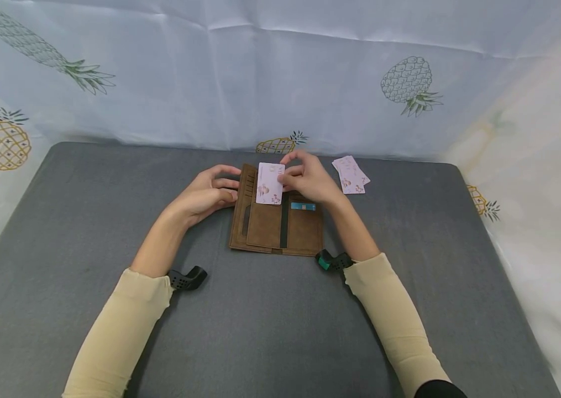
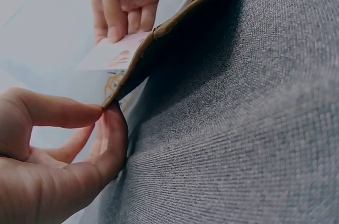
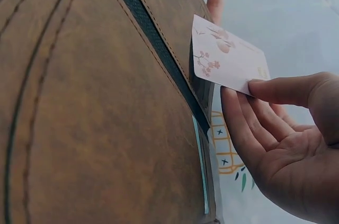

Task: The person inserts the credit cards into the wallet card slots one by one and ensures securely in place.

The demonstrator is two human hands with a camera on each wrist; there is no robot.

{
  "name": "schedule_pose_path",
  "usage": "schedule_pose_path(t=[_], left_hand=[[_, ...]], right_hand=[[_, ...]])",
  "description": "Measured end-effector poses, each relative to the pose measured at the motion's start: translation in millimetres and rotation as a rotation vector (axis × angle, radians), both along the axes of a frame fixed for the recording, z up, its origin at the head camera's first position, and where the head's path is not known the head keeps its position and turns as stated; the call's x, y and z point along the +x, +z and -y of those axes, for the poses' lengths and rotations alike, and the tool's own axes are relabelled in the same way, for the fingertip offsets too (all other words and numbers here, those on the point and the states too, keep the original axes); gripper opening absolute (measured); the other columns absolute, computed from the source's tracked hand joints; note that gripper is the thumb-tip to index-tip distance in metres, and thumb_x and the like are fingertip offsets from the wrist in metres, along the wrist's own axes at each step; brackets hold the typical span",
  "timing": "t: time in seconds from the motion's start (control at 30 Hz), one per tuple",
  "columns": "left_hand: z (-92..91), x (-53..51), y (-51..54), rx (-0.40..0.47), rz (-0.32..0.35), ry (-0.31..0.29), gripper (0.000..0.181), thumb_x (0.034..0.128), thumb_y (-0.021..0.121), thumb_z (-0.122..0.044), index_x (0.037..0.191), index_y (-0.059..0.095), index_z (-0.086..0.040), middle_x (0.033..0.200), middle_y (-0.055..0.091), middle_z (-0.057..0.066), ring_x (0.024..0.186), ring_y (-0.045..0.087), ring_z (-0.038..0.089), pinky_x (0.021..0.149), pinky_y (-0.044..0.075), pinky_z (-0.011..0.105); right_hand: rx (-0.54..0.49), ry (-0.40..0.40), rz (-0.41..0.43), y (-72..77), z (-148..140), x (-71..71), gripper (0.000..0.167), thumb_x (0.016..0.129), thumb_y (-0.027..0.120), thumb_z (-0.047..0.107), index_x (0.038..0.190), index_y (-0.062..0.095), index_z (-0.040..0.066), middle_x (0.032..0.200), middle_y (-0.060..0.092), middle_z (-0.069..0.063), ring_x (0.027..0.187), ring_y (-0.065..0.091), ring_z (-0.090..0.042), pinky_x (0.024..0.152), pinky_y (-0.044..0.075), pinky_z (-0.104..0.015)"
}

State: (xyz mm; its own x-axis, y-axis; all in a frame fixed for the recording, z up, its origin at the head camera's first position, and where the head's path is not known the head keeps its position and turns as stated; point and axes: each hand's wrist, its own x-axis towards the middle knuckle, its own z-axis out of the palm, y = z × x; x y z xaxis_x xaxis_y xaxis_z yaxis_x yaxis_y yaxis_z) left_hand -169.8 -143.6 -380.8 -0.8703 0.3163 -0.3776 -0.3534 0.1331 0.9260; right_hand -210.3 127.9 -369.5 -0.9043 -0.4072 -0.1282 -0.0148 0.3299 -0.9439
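A brown wallet (image 1: 264, 226) lies unfolded on the grey table, card slots along its left part. My left hand (image 1: 205, 196) pinches the wallet's left edge between thumb and fingers, as the left wrist view shows at the wallet edge (image 2: 153, 32). With thumb and fingers my right hand (image 1: 310, 178) pinches a pale pink card (image 1: 269, 185) by its right edge, over the wallet's upper left part. In the right wrist view the flower-printed card (image 3: 225, 54) is beside the wallet's edge; whether it touches a slot I cannot tell. A blue card (image 1: 303, 206) shows in the wallet's right pocket.
Several pink cards (image 1: 351, 176) lie in a loose, overlapping pile right of the wallet, beyond my right forearm. The grey table (image 1: 270, 331) ends at the back against a white cloth (image 1: 260, 83) printed with pineapples.
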Motion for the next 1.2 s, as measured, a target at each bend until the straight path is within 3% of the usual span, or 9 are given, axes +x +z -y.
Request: schedule_pose_path(t=[0.27,0.7,1.0,1.2], left_hand=[[0.4,0.7,-0.5,-0.003,-0.012,-0.005,0.064,0.1034,0.056,0.009,0.162,0.038,-0.01,0.143,0.052,0.013,0.108,0.061,0.018,0.093,0.054,0.029],[0.0,-0.2,-3.2,0.002,-0.01,0.013,0.067,0.1016,0.054,0.012,0.162,0.038,-0.011,0.139,0.052,0.011,0.104,0.061,0.018,0.089,0.055,0.028],[0.1,-0.1,-3.4,0.009,-0.012,0.011,0.067,0.1003,0.054,0.013,0.162,0.039,-0.01,0.138,0.052,0.011,0.103,0.061,0.017,0.089,0.055,0.028],[0.5,-0.5,-4.2,0.01,-0.011,0.007,0.067,0.1003,0.054,0.013,0.162,0.039,-0.01,0.138,0.052,0.012,0.103,0.061,0.017,0.089,0.055,0.028]], right_hand=[[-0.008,0.019,0.005,-0.9,2.9,2.4,0.028,0.105,0.061,-0.004,0.131,0.052,-0.002,0.113,0.075,-0.034,0.083,0.077,-0.014,0.086,0.068,-0.039],[0.1,0.062,0.024,-7.7,-1.1,-1.1,0.032,0.106,0.065,0.001,0.135,0.053,-0.007,0.11,0.078,-0.033,0.078,0.077,-0.015,0.08,0.068,-0.033],[0.161,0.086,0.006,-9.2,-2.0,-1.0,0.028,0.1,0.074,0.003,0.125,0.064,-0.005,0.093,0.08,-0.016,0.078,0.077,-0.013,0.079,0.066,-0.032],[0.219,0.132,-0.037,-8.7,-3.8,-0.2,0.019,0.097,0.078,0.007,0.114,0.073,-0.001,0.088,0.075,-0.004,0.079,0.071,-0.013,0.074,0.057,-0.027]])
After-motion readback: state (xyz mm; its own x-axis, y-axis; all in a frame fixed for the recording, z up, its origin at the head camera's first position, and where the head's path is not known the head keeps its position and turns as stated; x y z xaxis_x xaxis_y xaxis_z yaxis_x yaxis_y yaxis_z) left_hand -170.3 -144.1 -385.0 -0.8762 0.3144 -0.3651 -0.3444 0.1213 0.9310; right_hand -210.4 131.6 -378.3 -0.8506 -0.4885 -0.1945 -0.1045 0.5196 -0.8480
